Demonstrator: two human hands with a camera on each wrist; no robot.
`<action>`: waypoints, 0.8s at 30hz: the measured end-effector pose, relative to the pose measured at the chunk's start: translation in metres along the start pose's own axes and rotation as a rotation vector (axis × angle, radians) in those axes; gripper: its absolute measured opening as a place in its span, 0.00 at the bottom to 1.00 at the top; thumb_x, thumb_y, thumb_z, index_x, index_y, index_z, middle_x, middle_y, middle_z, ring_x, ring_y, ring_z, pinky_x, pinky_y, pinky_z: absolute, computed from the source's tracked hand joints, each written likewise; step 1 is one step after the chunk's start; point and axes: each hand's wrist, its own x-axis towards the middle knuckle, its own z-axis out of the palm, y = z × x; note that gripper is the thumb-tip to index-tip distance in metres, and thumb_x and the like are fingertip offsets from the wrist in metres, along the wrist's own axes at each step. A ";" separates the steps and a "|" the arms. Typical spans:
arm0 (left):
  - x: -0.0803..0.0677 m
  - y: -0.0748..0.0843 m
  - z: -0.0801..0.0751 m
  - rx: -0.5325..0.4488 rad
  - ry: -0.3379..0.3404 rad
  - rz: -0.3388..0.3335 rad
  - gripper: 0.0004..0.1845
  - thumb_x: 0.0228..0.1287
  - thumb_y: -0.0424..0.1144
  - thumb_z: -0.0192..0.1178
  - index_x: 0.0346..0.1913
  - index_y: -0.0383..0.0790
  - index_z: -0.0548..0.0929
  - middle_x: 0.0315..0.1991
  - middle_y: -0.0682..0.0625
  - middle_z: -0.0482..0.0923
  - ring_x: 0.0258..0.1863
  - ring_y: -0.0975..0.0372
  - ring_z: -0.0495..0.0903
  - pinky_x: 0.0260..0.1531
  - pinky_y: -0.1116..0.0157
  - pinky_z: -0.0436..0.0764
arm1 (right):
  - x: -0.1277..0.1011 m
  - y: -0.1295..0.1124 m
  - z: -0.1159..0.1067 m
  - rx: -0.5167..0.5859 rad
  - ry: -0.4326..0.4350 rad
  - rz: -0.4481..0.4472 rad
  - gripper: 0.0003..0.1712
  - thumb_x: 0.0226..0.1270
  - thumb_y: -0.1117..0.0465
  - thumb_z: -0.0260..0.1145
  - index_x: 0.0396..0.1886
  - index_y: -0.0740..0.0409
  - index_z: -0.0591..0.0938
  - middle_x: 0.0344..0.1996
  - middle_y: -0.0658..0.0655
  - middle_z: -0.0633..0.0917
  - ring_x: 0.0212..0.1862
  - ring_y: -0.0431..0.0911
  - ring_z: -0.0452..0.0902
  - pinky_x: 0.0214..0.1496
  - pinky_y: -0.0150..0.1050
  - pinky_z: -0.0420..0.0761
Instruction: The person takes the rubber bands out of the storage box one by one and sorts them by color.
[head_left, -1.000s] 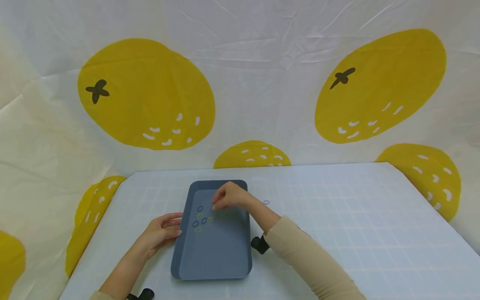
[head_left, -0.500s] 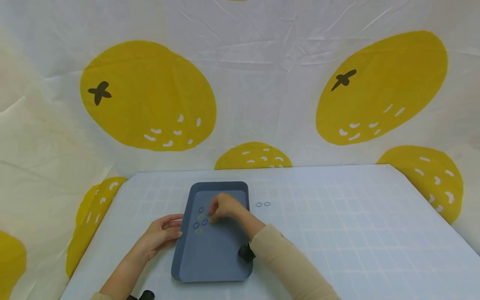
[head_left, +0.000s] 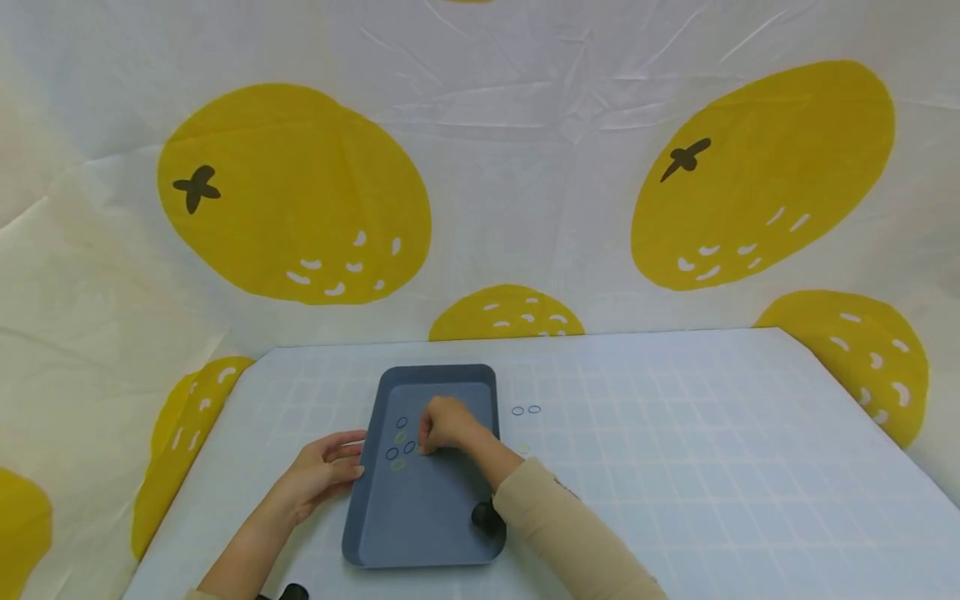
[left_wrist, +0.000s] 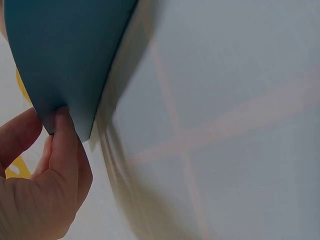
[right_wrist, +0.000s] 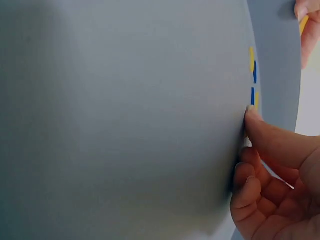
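A blue-grey tray (head_left: 427, 517) lies on the white gridded table (head_left: 675, 467). Several small rings lie on its floor, blue ones (head_left: 392, 453) and pale yellow ones (head_left: 397, 464). My left hand (head_left: 330, 467) holds the tray's left rim; in the left wrist view the left hand (left_wrist: 47, 125) has thumb and finger pinching the tray (left_wrist: 60, 55) edge. My right hand (head_left: 442, 427) is inside the tray, fingers curled, tips down beside the rings where a yellow ring lay. In the right wrist view a fingertip of the right hand (right_wrist: 250, 130) presses the tray floor (right_wrist: 125, 110) by yellow and blue rings (right_wrist: 253, 70).
Two blue rings (head_left: 526, 410) lie on the table just right of the tray, and a pale ring (head_left: 522, 448) sits nearer my right arm. A white cloth with yellow orange prints (head_left: 292, 192) hangs behind and at both sides. The table spreads bare to the right.
My right hand dropped from above the tray's far end onto its floor, covering the yellow ring that lay right of the others. The left hand stayed on the rim.
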 end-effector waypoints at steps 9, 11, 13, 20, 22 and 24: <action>-0.001 -0.002 -0.002 -0.004 -0.011 0.000 0.34 0.53 0.19 0.60 0.64 0.24 0.62 0.57 0.28 0.67 0.42 0.58 0.79 0.37 0.62 0.80 | -0.008 -0.007 -0.006 -0.004 -0.036 -0.032 0.13 0.51 0.65 0.72 0.12 0.59 0.79 0.11 0.46 0.72 0.17 0.38 0.64 0.21 0.29 0.65; -0.001 -0.001 -0.002 -0.008 -0.009 -0.003 0.34 0.52 0.19 0.60 0.64 0.25 0.62 0.57 0.29 0.68 0.42 0.59 0.79 0.37 0.62 0.80 | -0.008 -0.006 -0.009 0.040 -0.042 -0.024 0.13 0.52 0.66 0.71 0.12 0.59 0.78 0.11 0.47 0.72 0.17 0.38 0.64 0.20 0.29 0.65; 0.000 0.000 -0.003 -0.009 -0.012 -0.001 0.34 0.52 0.19 0.60 0.64 0.25 0.63 0.56 0.30 0.69 0.43 0.59 0.78 0.37 0.63 0.80 | -0.010 -0.006 -0.015 0.080 -0.048 -0.020 0.13 0.52 0.67 0.70 0.13 0.60 0.78 0.10 0.48 0.72 0.16 0.38 0.65 0.19 0.29 0.65; 0.000 0.000 -0.003 -0.006 -0.017 0.002 0.34 0.52 0.19 0.60 0.64 0.24 0.62 0.56 0.30 0.69 0.44 0.59 0.78 0.37 0.63 0.80 | -0.011 0.001 -0.038 0.223 -0.046 0.004 0.09 0.53 0.69 0.70 0.16 0.62 0.82 0.13 0.55 0.79 0.18 0.44 0.73 0.22 0.33 0.73; 0.001 0.000 -0.002 -0.008 -0.022 0.005 0.34 0.52 0.19 0.60 0.64 0.24 0.62 0.57 0.29 0.68 0.45 0.59 0.77 0.38 0.63 0.80 | -0.013 0.004 -0.044 0.279 -0.038 0.010 0.08 0.53 0.68 0.70 0.17 0.61 0.83 0.15 0.55 0.80 0.20 0.45 0.76 0.25 0.35 0.77; 0.001 -0.001 -0.002 -0.011 -0.015 0.000 0.34 0.53 0.19 0.60 0.64 0.25 0.62 0.57 0.29 0.68 0.44 0.59 0.77 0.38 0.62 0.80 | -0.016 0.006 -0.050 0.335 -0.035 0.015 0.07 0.53 0.68 0.71 0.18 0.61 0.83 0.16 0.54 0.81 0.21 0.44 0.78 0.29 0.37 0.80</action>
